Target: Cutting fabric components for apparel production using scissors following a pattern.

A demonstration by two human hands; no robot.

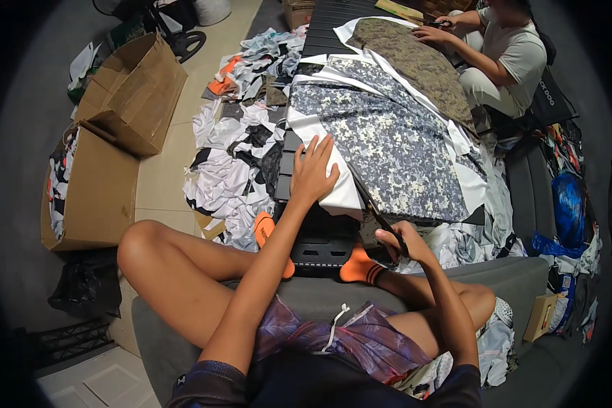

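Note:
A grey-and-white camouflage fabric (394,153) with a white border (341,196) lies spread over a black slatted table (323,42). My left hand (313,170) rests flat on the border at the fabric's near left, fingers stretched out. In my right hand (409,243) is a pair of black scissors (382,217), my fingers wrapped round the handles. Their blades point away from me, along the line where the white border meets the patterned part. How far the blades are apart is hard to make out. Beyond lies a brown-green camouflage fabric (409,64).
Across the table's far right sits a co-worker (517,61), hands on the brown-green fabric with a dark tool. Fabric scraps (228,160) heap the floor on the left, near two cardboard boxes (98,194). More scraps lie right of the table, by a blue plastic bag (568,211).

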